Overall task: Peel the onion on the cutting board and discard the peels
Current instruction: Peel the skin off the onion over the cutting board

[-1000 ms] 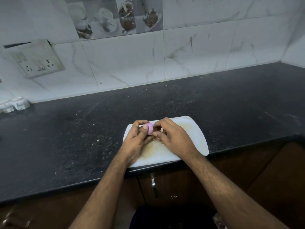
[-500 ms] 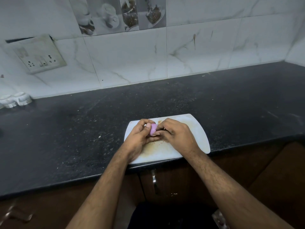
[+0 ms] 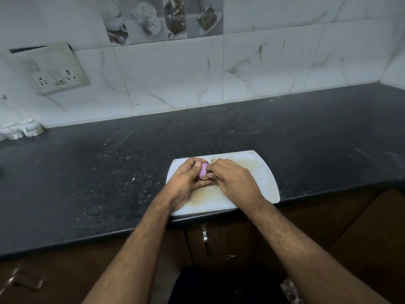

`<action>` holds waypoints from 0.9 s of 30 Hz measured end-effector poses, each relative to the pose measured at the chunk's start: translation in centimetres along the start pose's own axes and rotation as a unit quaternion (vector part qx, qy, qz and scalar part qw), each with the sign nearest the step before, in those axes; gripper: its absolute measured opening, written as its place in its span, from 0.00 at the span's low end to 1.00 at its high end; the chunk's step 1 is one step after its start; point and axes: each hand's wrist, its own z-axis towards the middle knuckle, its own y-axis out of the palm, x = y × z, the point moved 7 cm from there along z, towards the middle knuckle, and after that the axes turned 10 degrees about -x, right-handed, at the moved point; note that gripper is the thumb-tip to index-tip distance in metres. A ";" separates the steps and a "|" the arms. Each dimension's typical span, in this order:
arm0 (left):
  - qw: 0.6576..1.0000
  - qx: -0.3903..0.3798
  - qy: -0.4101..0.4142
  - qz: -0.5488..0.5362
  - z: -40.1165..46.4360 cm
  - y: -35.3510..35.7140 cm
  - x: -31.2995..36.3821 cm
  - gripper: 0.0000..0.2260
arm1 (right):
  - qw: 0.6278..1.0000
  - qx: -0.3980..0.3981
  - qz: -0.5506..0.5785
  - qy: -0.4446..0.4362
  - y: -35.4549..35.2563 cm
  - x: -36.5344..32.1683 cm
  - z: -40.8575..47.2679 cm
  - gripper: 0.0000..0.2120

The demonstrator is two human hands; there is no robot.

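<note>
The left hand is curling its fingers and thumb round a small, round, pale purple onion, cradling it from the nine o'clock side. The right hand is closing in from three o'clock, its fingertips bent and pinching at the onion's side; whether a loose bit of skin is between them cannot be told. Both hands are hovering over the far left part of a white rectangular plastic cutting board with rounded corners and brownish stains. The board is lying at the near edge of a black speckled stone worktop, its near corner slightly overhanging. At ten o'clock from the board, well apart, white ceramic holders are sitting against the white marble-patterned wall tiles, and a cream switch-and-socket plate is hanging tilted above them
</note>
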 end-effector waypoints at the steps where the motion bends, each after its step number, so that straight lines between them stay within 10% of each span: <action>1: 1.000 0.008 0.001 -0.008 0.0 0.0 0.0 0.12 | 1.000 -0.015 0.014 0.015 0.3 0.3 0.2 0.05; 8: 1.000 0.025 -0.003 -0.014 -0.4 0.6 0.3 0.14 | 0.934 -0.003 0.320 0.160 0.8 2.8 0.0 0.14; 27: 0.997 0.022 -0.021 0.067 -0.2 0.9 -0.1 0.19 | 0.976 0.071 0.182 0.094 -0.4 1.0 -1.1 0.06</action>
